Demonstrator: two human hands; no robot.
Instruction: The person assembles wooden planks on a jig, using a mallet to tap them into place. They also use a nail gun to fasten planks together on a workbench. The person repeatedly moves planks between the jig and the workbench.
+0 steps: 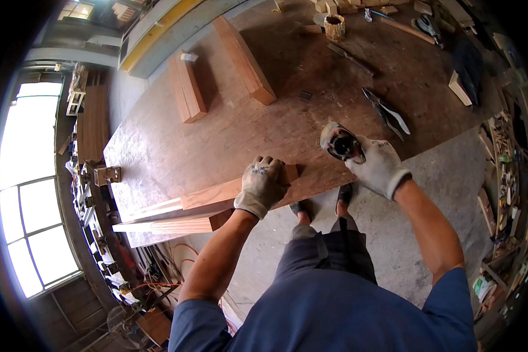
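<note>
My left hand (260,186), in a pale work glove, rests on a narrow wooden board (212,193) along the near edge of the brown worktable (152,158). Its fingers curl over the board near the right end. Beside that board, a thicker wooden beam (173,224) lies along the table's lower left edge. My right hand (379,169), also gloved, is closed around a handheld power tool (339,141) with a rounded body and a dark end. The tool is held over the table's near edge, apart from the boards; its exact kind is unclear.
Two wooden beams (240,58) (185,88) lie farther back on the table. Pliers (387,111), a long slim tool (351,59) and a round woven-looking holder (334,27) are on the right. Shelves of offcuts (501,170) stand beyond; a wooden block (107,176) sits at the left edge.
</note>
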